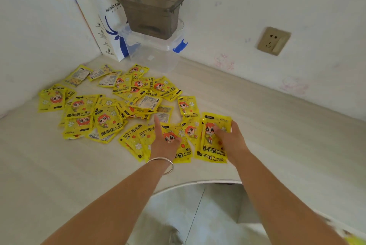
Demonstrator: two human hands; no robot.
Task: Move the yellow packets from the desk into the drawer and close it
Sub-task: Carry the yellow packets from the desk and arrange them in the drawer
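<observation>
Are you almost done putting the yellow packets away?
Not yet. Nothing looks put away: most yellow packets lie scattered on the desk. The right hand grips a small stack; the left hand reaches for more. No drawer is in view.

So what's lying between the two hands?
In the head view, yellow packets lie between the left hand and the right hand, overlapping on the desk. The right hand grips a small stack of packets.
</observation>
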